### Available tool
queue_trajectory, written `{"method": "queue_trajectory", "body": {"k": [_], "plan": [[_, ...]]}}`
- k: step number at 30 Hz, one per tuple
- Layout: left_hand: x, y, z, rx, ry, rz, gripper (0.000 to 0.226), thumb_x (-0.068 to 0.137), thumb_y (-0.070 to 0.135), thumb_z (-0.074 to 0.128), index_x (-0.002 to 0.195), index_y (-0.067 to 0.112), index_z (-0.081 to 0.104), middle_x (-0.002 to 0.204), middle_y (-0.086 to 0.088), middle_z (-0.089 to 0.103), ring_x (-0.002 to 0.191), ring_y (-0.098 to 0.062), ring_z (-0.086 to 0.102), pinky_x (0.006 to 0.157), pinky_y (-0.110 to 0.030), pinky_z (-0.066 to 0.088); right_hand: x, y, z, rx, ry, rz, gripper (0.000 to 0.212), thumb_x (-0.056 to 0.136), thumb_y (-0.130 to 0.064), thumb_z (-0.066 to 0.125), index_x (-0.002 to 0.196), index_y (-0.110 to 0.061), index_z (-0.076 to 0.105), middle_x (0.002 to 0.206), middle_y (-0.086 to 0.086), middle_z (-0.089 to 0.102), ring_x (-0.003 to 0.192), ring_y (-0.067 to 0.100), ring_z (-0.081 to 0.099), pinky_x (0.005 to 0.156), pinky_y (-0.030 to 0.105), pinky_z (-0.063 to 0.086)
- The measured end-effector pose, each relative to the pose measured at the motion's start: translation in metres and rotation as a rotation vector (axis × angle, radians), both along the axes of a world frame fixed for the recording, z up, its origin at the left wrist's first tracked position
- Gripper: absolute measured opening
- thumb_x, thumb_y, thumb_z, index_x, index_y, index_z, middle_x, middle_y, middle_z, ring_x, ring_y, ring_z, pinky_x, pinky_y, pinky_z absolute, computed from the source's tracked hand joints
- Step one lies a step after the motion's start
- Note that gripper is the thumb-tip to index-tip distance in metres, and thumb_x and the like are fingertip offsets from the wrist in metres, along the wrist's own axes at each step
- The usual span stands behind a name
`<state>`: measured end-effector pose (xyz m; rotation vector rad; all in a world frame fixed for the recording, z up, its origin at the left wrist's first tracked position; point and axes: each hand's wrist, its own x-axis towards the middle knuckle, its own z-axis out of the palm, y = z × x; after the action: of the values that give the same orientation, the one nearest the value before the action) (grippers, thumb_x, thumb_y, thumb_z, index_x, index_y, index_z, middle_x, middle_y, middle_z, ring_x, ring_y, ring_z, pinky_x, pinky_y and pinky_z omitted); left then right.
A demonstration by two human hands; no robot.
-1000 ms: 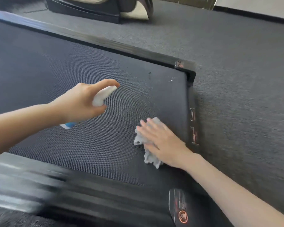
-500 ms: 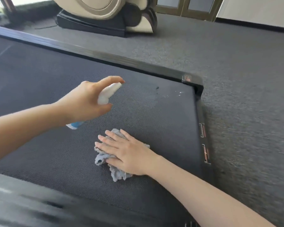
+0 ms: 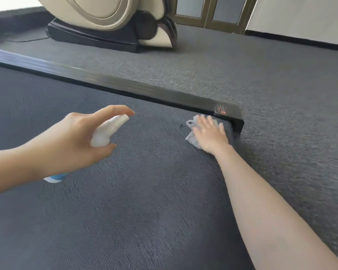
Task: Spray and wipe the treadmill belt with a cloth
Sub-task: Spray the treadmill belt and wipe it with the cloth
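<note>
on the dark treadmill belt (image 3: 125, 191), the right hand (image 3: 209, 133), fingers flat, has swept the grey cloth (image 3: 191, 138) from mid-belt to the far corner by the black side rail (image 3: 144, 90), so wiping now reaches the belt's end. the left hand (image 3: 72, 145) grips a white spray bottle (image 3: 105, 133) above the belt. the rail's red-printed sticker (image 3: 221, 110) is unreadable.
</note>
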<state>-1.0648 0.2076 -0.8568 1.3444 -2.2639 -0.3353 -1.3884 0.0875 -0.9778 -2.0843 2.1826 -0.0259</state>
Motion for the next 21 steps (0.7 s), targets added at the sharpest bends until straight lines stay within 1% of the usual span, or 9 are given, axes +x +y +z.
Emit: {"method": "queue_trajectory", "body": {"k": [3,5,8,12,14,16,18,20,21], "plan": [[0.006,-0.005,-0.006,-0.019,-0.045,-0.004,0.075,0.070,0.015,0.074,0.116,0.064,0.039,0.070,0.012,0.060,0.062,-0.011,0.054,0.063,-0.040,0.053,-0.022,-0.023,-0.005,-0.023,0.045,-0.165,0.054,0.101,-0.040,0.012,0.152,-0.021,0.005,0.160,-0.005,0.002,0.147,0.017,-0.002,0.117,0.045,0.001],[0.009,-0.005,-0.009,-0.031,-0.061,0.017,0.075,0.069,0.015,0.075,0.116,0.063,0.041,0.075,0.017,0.059,0.063,-0.009,0.054,0.063,-0.040,0.054,-0.013,-0.025,-0.005,-0.018,0.037,-0.128,0.053,0.102,-0.037,0.013,0.151,-0.020,0.007,0.160,-0.003,0.004,0.146,0.019,0.000,0.117,0.043,0.002],[0.006,-0.010,-0.014,-0.030,-0.064,0.023,0.077,0.069,0.015,0.076,0.116,0.064,0.040,0.073,0.015,0.059,0.062,-0.009,0.054,0.063,-0.040,0.055,0.019,0.004,-0.002,-0.012,-0.049,0.163,0.051,0.103,-0.034,0.017,0.151,-0.021,0.010,0.160,-0.002,0.004,0.147,0.018,-0.001,0.118,0.040,0.000],[-0.012,-0.021,-0.017,0.002,-0.041,-0.030,0.075,0.071,0.013,0.075,0.117,0.061,0.040,0.064,0.009,0.058,0.063,-0.011,0.053,0.062,-0.038,0.052,0.073,0.096,0.001,-0.043,-0.147,0.609,0.052,0.101,-0.037,0.024,0.151,-0.025,0.013,0.160,-0.006,0.005,0.146,0.011,-0.006,0.118,0.035,-0.007],[-0.022,-0.026,-0.019,0.028,-0.029,-0.044,0.070,0.073,0.013,0.073,0.118,0.057,0.041,0.063,0.009,0.058,0.063,-0.009,0.054,0.058,-0.032,0.048,0.079,0.135,0.005,-0.015,-0.163,0.727,0.054,0.100,-0.040,0.023,0.151,-0.026,0.012,0.159,-0.009,0.004,0.146,0.008,-0.009,0.117,0.031,-0.010],[-0.030,-0.029,-0.021,0.043,-0.016,-0.044,0.067,0.075,0.014,0.070,0.120,0.054,0.041,0.060,0.006,0.057,0.064,-0.008,0.055,0.056,-0.025,0.043,0.070,0.148,0.006,0.012,-0.172,0.756,0.056,0.099,-0.043,0.021,0.151,-0.028,0.009,0.159,-0.012,0.001,0.144,0.003,-0.013,0.117,0.028,-0.012],[-0.035,-0.032,-0.022,0.042,-0.016,-0.041,0.065,0.076,0.015,0.069,0.121,0.052,0.040,0.062,0.004,0.059,0.066,-0.008,0.055,0.057,-0.025,0.044,0.055,0.141,0.004,-0.039,-0.109,0.720,0.058,0.097,-0.046,0.016,0.151,-0.027,0.008,0.159,-0.012,0.003,0.145,0.004,-0.007,0.118,0.031,-0.006],[-0.036,-0.032,-0.024,0.031,-0.020,-0.038,0.064,0.077,0.016,0.068,0.121,0.052,0.039,0.064,0.003,0.062,0.066,-0.008,0.055,0.059,-0.028,0.047,0.033,0.113,-0.001,-0.121,-0.007,0.575,0.068,0.091,-0.049,0.006,0.151,-0.019,0.016,0.159,-0.003,0.012,0.147,0.014,0.005,0.119,0.040,0.007],[-0.036,-0.032,-0.025,0.034,-0.021,-0.031,0.064,0.077,0.016,0.067,0.121,0.052,0.038,0.064,0.002,0.062,0.066,-0.007,0.055,0.060,-0.030,0.047,0.019,0.091,-0.001,-0.111,0.030,0.467,0.075,0.086,-0.050,-0.001,0.150,-0.017,0.017,0.159,0.000,0.011,0.147,0.018,0.006,0.119,0.043,0.010]]}}
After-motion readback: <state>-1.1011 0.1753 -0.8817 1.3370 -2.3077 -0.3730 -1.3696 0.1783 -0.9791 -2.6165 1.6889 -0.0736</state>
